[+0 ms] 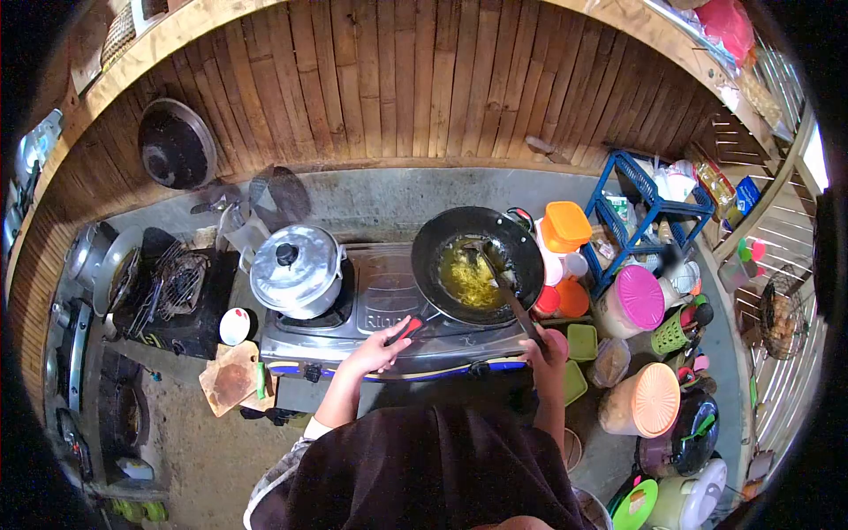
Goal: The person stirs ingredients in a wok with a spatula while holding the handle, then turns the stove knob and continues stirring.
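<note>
A black wok (521, 256) sits on the right burner of a two-burner gas stove (389, 296), with yellow food (468, 278) in it. My left hand (378, 351) grips the wok's red-tipped handle (408, 329) at the stove's front. My right hand (546, 346) holds a long dark spatula (505, 291) whose blade rests in the food. A lidded silver pot (296, 269) stands on the left burner.
Plastic containers with orange, pink and green lids (638, 296) crowd the counter right of the stove, beside a blue rack (654, 208). A wooden cutting board (231, 378) lies at the front left, a grill rack (172, 287) beyond it. A wooden wall runs behind.
</note>
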